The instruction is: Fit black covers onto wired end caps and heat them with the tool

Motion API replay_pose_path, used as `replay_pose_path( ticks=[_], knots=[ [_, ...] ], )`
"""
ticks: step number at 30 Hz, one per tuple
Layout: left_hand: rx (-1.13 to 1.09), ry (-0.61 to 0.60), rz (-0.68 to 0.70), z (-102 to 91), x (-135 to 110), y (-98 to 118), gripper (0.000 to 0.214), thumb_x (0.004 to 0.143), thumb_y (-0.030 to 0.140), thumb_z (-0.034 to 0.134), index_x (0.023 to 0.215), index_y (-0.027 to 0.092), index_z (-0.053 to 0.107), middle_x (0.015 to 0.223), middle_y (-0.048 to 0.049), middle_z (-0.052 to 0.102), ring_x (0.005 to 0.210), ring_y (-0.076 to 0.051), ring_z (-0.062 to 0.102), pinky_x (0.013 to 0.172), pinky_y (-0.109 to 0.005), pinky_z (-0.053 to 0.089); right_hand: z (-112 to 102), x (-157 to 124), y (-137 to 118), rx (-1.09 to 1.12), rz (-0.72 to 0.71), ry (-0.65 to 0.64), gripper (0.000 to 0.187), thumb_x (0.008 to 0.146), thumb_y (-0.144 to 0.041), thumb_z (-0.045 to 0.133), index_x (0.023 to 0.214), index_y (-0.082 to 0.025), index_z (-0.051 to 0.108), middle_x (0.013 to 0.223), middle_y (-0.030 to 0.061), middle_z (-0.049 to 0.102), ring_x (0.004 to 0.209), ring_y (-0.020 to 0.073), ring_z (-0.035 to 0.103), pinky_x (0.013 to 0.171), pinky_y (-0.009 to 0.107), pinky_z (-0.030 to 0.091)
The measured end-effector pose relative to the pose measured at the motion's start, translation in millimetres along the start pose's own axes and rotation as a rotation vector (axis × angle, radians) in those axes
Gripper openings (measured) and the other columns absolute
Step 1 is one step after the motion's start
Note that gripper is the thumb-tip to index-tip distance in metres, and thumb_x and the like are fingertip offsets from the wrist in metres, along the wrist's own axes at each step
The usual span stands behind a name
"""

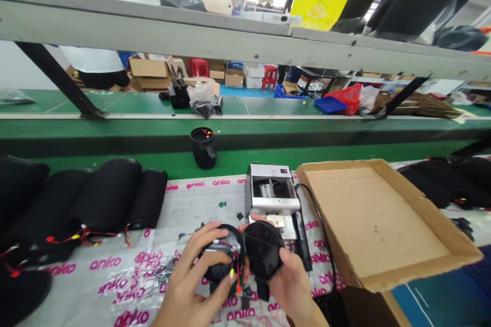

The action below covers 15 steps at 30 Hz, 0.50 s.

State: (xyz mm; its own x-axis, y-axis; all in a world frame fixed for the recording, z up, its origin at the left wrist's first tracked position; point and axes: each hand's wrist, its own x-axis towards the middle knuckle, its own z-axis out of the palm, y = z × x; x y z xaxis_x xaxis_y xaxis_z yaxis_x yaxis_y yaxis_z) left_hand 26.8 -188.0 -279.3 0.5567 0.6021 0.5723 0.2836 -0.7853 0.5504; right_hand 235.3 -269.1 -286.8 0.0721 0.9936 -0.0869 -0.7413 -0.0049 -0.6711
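My left hand point(195, 276) is closed around a black round housing point(224, 245) whose open face shows a grey inside. Thin red and black wires with a red and a yellow connector point(235, 278) hang out of that housing. In my right hand point(293, 283) is a black round cover point(264, 250), tilted on edge, a short black tab below it. The two parts sit side by side, close together; whether they touch I cannot tell. Just behind them stands a silver and black bench machine point(273, 191) with a black cable point(324, 230).
Several black padded rolls point(107, 194) with wire ends lie at left. An open cardboard tray point(379, 225) is at right, with more black pieces point(441, 181) beyond. A black cylindrical part point(204, 148) stands on the green bench. A shelf beam point(230, 36) crosses overhead.
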Motion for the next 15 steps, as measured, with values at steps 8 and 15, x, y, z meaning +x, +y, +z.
replay_pose_path(
  ticks=[8, 15],
  knots=[
    [-0.085, 0.074, 0.093, 1.8, 38, 21, 0.019, 0.101, 0.004, 0.075, 0.108, 0.02, 0.069, 0.109, -0.0015, 0.081, 0.111, -0.016, 0.076, 0.114, -0.034, 0.047, -19, -12, 3, -0.11, -0.007, -0.046, 0.051, 0.108, -0.056, 0.066, 0.156, -0.038, 0.064, 0.161, 0.0055, 0.062, 0.127, 0.0278, 0.072, 0.118, 0.043, 0.055],
    [-0.136, 0.252, -0.077, 23.4, 40, 29, 0.02, 0.1, 0.002, 0.072, 0.106, 0.02, 0.066, 0.098, 0.0021, 0.08, 0.091, -0.011, 0.076, 0.096, -0.028, 0.053, -11, -12, -1, -0.217, -0.034, 0.01, 0.065, 0.103, -0.062, 0.074, 0.16, -0.036, 0.06, 0.165, 0.0102, 0.058, 0.113, 0.0309, 0.077, 0.103, 0.046, 0.063]
  ],
)
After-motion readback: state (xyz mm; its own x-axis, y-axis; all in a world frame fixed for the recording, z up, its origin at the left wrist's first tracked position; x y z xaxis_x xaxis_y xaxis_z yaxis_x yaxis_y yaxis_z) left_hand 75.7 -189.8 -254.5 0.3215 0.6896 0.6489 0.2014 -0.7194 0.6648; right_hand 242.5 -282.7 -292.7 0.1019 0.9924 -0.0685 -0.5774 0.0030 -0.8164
